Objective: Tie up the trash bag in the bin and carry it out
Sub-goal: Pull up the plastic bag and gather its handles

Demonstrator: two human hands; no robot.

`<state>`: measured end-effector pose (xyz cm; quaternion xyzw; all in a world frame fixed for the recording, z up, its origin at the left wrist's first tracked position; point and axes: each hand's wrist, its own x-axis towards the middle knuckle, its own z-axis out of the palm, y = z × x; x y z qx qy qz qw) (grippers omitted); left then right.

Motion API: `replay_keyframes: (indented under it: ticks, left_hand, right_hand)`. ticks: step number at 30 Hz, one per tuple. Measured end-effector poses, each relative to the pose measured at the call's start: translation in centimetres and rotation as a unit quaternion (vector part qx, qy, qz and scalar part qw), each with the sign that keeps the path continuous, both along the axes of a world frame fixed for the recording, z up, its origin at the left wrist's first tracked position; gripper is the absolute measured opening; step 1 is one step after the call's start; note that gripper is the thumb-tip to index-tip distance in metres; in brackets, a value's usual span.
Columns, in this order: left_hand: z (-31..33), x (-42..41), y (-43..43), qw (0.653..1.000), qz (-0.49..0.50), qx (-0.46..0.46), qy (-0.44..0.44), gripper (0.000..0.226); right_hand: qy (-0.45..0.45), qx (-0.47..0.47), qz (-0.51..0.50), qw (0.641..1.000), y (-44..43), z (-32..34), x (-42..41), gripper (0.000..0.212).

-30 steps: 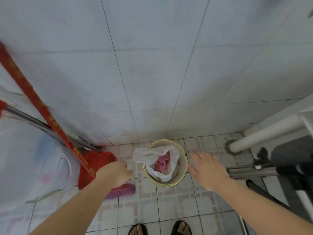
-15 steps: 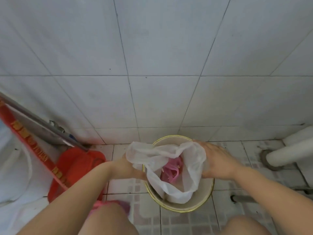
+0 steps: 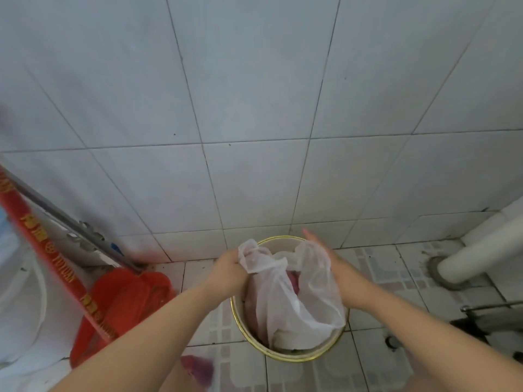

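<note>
Fingers: left hand clenched on one bag handle at bin rim's left; right hand spread flat against opposite flap, far-right rim. Bag inside bin; handles apart, needing joining.

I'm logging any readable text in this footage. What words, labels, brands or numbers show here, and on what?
Yellow printed characters run along the long red handle leaning against the white tiled wall at left: too blurred to read.
The translucent white plastic trash bag, the round gold-rimmed bin and the red plastic dustpan: no text visible.
Nothing else carries writing.
</note>
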<state>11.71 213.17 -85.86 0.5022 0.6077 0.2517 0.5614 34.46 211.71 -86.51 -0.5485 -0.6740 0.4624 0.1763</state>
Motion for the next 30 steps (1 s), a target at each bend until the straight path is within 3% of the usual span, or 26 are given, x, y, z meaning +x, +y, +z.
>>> replay_keyframes:
  ticks: [3,5,8,11,14,16,18,23,26,30]
  left_hand:
    - [1.2,0.7,-0.3,1.0,-0.006,0.019,-0.008,0.016]
    - [2.3,0.9,-0.4,0.999,-0.008,0.037,0.006,0.019]
    - [2.9,0.3,-0.4,0.998,-0.037,0.047,0.032,0.021]
    - [3.7,-0.5,-0.4,0.996,-0.042,0.072,0.003,0.028]
    - [4.0,-1.8,0.1,0.995,-0.02,0.095,0.015,0.044]
    - [4.7,-3.1,0.2,0.995,-0.017,0.101,0.011,0.042]
    - [5.4,-4.4,0.4,0.993,-0.05,0.106,0.007,0.02]
    - [6.0,-7.4,1.0,0.991,-0.099,0.088,0.033,0.019]
    - [6.1,-8.9,0.9,0.993,-0.074,0.087,0.041,0.013]
    - [5.9,-10.1,1.0,0.994,-0.049,0.094,0.036,0.022]
  right_hand:
    - [-0.014,0.08,-0.034,0.996,-0.2,0.5,-0.2,0.024]
    - [-0.01,0.104,-0.078,0.991,-0.5,1.3,-0.1,0.012]
    - [-0.004,0.122,-0.142,0.982,-0.4,2.7,0.5,0.017]
    - [0.022,0.149,-0.224,0.963,-0.4,4.2,1.3,0.021]
    - [0.051,0.162,-0.263,0.95,-0.6,5.4,2.6,0.026]
    - [0.068,0.163,-0.274,0.945,-0.4,6.3,3.9,0.029]
    - [0.086,0.159,-0.275,0.944,-0.1,7.3,4.8,0.03]
    - [0.095,0.127,-0.208,0.965,0.4,8.6,6.6,0.032]
    - [0.077,0.106,-0.171,0.977,0.7,8.9,7.7,0.029]
    - [0.013,0.097,-0.143,0.985,1.4,9.1,8.8,0.029]
